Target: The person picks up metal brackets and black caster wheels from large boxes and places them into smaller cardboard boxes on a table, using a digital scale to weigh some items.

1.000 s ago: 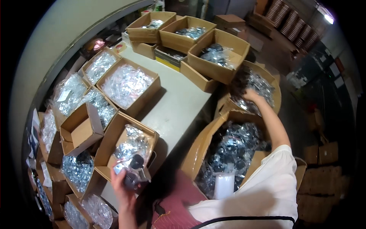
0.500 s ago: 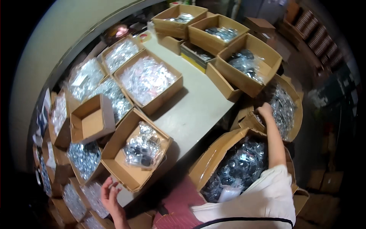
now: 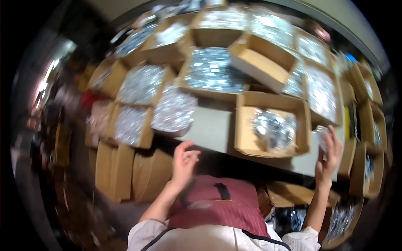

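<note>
My right hand (image 3: 329, 152) is raised over the table just right of a cardboard box (image 3: 243, 125), its fingers closed on a small clear plastic bag (image 3: 321, 138). What the bag contains is too blurred to tell. That box holds a loose heap of clear packets with dark and silvery pieces (image 3: 276, 131). My left hand (image 3: 183, 165) hovers in front of the table's near edge with loosely bent fingers and nothing in it. Closest to it is a pile of clear packets (image 3: 173, 108) at the near left of the table.
Boxes of shiny packets (image 3: 213, 69) crowd the back and left of the pale table (image 3: 211, 127). A tilted carton (image 3: 264, 62) rests on top of some. More boxes (image 3: 370, 169) line the right side. Cartons (image 3: 113, 171) stand low at left; an open box of dark packets (image 3: 289, 219) is beside me at lower right.
My view has swung left. My right hand has come out of the box at my right and is now over the table with a small bag. My left hand is away from the box corner.
</note>
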The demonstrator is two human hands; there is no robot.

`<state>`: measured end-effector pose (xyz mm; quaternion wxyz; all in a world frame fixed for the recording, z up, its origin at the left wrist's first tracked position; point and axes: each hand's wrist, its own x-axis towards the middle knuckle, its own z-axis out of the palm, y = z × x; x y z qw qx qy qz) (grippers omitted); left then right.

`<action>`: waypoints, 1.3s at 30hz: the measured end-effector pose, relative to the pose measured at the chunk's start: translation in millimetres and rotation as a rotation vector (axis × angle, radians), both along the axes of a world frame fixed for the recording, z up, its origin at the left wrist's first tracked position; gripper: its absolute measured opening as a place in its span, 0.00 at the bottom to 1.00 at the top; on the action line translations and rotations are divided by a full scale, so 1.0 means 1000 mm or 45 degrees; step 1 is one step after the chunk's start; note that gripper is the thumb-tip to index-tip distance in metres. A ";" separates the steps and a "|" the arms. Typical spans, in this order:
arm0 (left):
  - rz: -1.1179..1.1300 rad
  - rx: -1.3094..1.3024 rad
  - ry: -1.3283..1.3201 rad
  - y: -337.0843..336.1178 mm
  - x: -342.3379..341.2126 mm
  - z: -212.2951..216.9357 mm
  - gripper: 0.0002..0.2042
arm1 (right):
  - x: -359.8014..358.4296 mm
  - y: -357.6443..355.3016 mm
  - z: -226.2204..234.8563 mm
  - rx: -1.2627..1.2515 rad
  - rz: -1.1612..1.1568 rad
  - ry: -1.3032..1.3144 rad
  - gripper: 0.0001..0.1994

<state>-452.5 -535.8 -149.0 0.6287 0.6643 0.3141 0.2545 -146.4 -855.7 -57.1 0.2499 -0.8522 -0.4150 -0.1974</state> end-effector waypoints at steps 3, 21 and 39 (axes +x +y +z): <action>0.141 0.295 0.165 0.014 -0.053 0.013 0.19 | -0.010 0.061 -0.066 -0.465 0.123 0.556 0.29; 0.660 0.125 1.530 0.275 -0.567 -0.058 0.19 | -0.141 0.189 -0.101 -0.062 0.088 0.470 0.18; -0.964 1.213 1.024 0.314 -0.552 -0.130 0.24 | -0.570 0.323 -0.098 -0.459 0.798 0.647 0.18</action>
